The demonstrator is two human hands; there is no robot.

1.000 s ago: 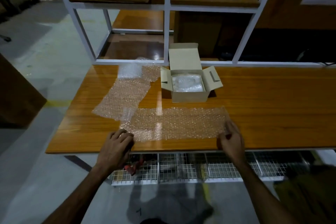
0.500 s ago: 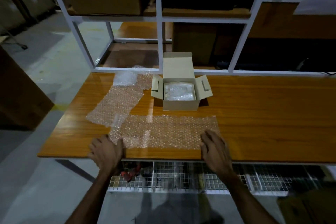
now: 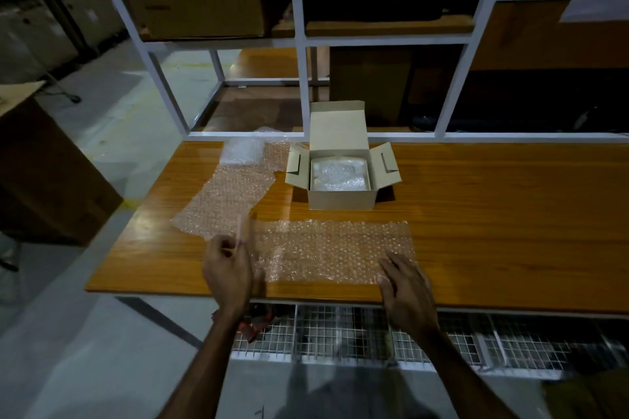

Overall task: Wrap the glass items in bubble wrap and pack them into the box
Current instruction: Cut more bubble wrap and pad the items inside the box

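**Left hand lifts the sheet's edge, right hand pins the far corner**

Far left, a large brown carton point(image 3: 51, 173) stands on the floor beside the table point(image 3: 493, 214). On the table's left part a long strip of bubble wrap point(image 3: 231, 194) runs diagonally away toward the white shelf frame point(image 3: 299, 78), its near end reaching the second sheet.

Now the left hand point(image 3: 228, 269): forearm coming up from below, knuckles toward the camera, fingers curled, its grip pinching the left edge of the near bubble wrap sheet point(image 3: 326, 248) and raising that edge off the wood. The rest of the sheet lies flat, its near side just short of the table's front edge.

Behind it, centre, the small cardboard box point(image 3: 340, 199) sits with lid and side flaps open, a wrapped bundle point(image 3: 339, 173) already inside.

The right hand point(image 3: 405, 286) lies palm down, fingers spread and straight, its grip released, pressing the sheet's near right corner.

Right of that, bare wood stretches to the frame's edge. Wire baskets point(image 3: 340, 333) hang under the front lip.
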